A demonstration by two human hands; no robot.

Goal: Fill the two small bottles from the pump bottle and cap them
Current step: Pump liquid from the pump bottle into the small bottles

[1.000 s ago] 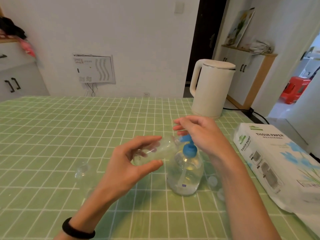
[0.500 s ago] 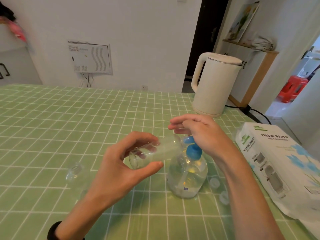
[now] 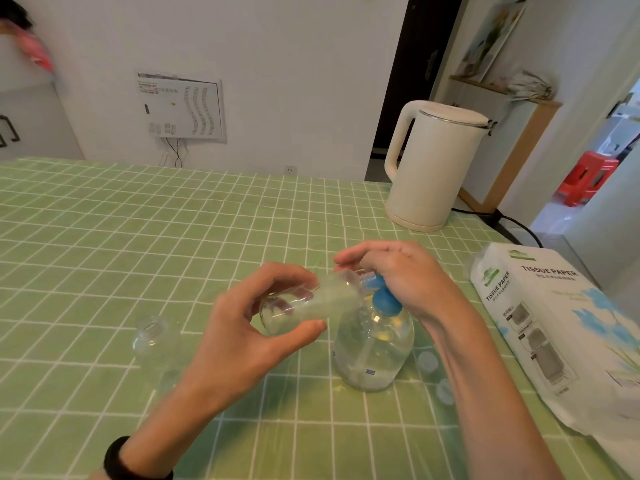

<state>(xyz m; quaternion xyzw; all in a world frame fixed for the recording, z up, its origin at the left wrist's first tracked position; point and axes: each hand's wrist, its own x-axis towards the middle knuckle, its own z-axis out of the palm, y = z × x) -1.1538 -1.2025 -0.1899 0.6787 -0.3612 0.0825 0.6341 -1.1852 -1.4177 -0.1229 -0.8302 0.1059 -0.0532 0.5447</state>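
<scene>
A clear pump bottle (image 3: 373, 351) with a blue pump head (image 3: 386, 299) stands on the green checked tablecloth (image 3: 138, 237). My right hand (image 3: 398, 275) lies over the pump head, its fingers curled down on it. My left hand (image 3: 249, 337) grips a small clear bottle (image 3: 308, 303) on its side, the bottle's mouth held against the pump's spout. A second small clear bottle (image 3: 149, 336) stands open and upright to the left. Two small clear caps (image 3: 426, 361) (image 3: 445, 391) lie on the cloth to the right of the pump bottle.
A cream electric kettle (image 3: 433, 168) stands at the back right, its black cord running off the table. A white pack of tissue paper (image 3: 554, 327) lies along the right edge. Beyond the table's far edge is a white wall with a panel.
My view has drifted slightly, so everything sits a little lower and to the right. Both hands keep their hold at the pump bottle and the small bottle stays tilted at the spout.
</scene>
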